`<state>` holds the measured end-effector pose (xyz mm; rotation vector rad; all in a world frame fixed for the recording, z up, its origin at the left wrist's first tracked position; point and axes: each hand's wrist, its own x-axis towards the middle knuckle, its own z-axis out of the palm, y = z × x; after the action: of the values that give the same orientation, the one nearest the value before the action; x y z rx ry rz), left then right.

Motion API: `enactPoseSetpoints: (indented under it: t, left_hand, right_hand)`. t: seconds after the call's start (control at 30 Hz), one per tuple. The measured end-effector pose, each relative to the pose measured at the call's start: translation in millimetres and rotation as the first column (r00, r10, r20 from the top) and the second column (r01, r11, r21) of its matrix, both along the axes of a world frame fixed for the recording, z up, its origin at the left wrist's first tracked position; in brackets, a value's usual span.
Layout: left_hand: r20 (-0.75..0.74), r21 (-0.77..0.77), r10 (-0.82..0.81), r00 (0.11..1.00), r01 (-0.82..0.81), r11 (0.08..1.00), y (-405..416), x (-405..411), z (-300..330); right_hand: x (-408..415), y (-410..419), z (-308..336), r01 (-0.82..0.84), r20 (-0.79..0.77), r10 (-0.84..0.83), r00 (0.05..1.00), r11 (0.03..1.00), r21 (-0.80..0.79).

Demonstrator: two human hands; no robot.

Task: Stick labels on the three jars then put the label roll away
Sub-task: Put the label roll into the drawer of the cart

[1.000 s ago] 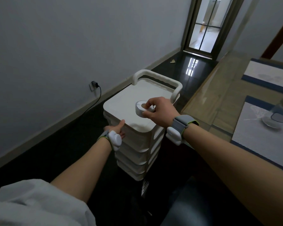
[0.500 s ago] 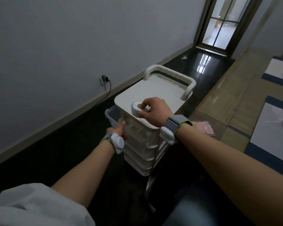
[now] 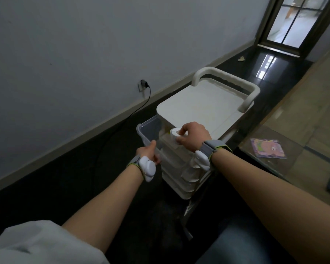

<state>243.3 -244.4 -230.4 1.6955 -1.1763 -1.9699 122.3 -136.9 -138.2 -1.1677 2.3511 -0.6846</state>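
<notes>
A white drawer cart (image 3: 200, 105) with a looped handle stands on the dark floor. Its top clear drawer (image 3: 150, 130) is pulled out to the left. My left hand (image 3: 148, 151) grips the drawer's front edge, thumb up. My right hand (image 3: 191, 137) holds the white label roll (image 3: 174, 135) at the near corner of the cart, just above the drawer opening. The jars are out of view.
A grey wall with a plugged socket (image 3: 143, 86) and trailing cable runs along the left. The wooden table's edge (image 3: 286, 141) is at right, with a pink card (image 3: 268, 148) on it. A glass door (image 3: 293, 21) is at the far end.
My left hand has pulled the top drawer out to the left. My right hand has carried the label roll off the cart top down to the drawer opening. The view swung left.
</notes>
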Motion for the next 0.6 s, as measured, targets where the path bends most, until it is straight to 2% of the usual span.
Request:
enactPoseSetpoints:
  t: [0.2, 0.3, 0.5, 0.6]
  left_hand:
    - [-0.034, 0.031, 0.018, 0.999, -0.017, 0.999, -1, 8, -10]
    - [-0.056, 0.054, 0.027, 0.998, -0.024, 0.998, -1, 9, -12]
    - [-0.129, 0.114, 0.07, 0.989, -0.055, 0.992, -4, 15, -27]
    - [-0.169, 0.107, 0.065, 0.983, -0.047, 0.993, -1, 13, -25]
  right_hand:
    - [12, -11, -21, -0.026, -0.142, 0.029, 0.989, 0.999, 0.025]
    - [17, -22, -37, -0.108, -0.174, 0.125, 0.977, 0.988, 0.106]
    - [12, -54, -76, -0.176, -0.108, 0.219, 0.97, 0.934, 0.311]
    - [7, -61, -82, -0.179, -0.124, 0.242, 0.962, 0.907, 0.382]
